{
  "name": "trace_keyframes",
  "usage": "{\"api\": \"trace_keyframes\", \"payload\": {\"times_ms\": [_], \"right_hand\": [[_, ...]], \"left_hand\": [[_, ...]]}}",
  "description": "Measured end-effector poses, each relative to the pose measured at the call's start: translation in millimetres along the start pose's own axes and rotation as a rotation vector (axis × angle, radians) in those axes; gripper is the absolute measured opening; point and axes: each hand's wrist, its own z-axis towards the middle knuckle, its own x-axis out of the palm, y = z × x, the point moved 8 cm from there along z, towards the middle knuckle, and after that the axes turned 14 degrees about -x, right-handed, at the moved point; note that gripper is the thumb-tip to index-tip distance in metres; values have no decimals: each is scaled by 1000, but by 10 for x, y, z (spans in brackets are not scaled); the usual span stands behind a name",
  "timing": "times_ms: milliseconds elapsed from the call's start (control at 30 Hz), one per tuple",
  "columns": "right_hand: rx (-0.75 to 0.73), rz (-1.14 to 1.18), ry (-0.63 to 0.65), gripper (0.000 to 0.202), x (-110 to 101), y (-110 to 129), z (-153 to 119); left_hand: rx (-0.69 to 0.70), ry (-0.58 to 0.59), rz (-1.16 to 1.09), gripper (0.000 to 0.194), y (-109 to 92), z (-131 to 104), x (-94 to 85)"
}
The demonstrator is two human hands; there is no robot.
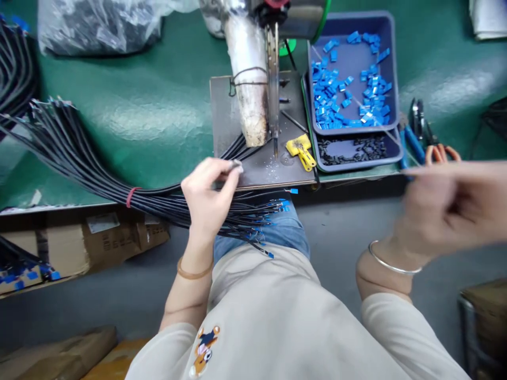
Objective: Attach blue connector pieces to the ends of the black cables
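My left hand [208, 195] is closed at the board's front edge, thumb and finger pinched on a small greyish thing I cannot make out. Black cables [158, 203] run beside and beneath it, bound by a red band [132, 197]; many end in blue connectors [283, 205] over my lap. Far to the right, my right hand [443, 211] is raised and blurred, its fingers closed. A thin pale strand [356, 100] slants across the blue tray toward it; what the fingers hold is unclear. A metal nozzle [273, 95] points down at the grey board [224, 116].
A stained white duct [249, 79] hangs beside the nozzle. Yellow clip [301, 150] lies on the board. Blue tray [392, 68] holds blue connectors, above a tray [396, 158] of black parts. Pliers [414, 142] lie right; plastic bag [99, 26] back left; cardboard boxes [106, 240] below.
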Motion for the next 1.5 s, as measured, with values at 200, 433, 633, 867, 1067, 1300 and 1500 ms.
{"api": "trace_keyframes", "payload": {"times_ms": [200,433,633,867,1067,1300,1500], "right_hand": [[-253,-439,300,14,625,-423,324],[-196,-218,426,9,817,-677,375],[-194,-177,700,16,981,-557,458],[-37,-273,924,6,1178,-621,578],[-35,-310,561,15,873,-480,593],[2,288,88,7,607,237,65],[141,600,324,9,1227,377,-255]], "left_hand": [[155,28,409,6,-120,350,276],[151,76,353,5,-186,156,165],[223,1073,4,14,-499,-441,425],[-286,915,-636,18,-310,-325,643],[-447,648,-845,19,-38,-212,685],[-409,630,-770,11,-179,-149,642],[-364,614,-690,12,-211,-138,655]]}}
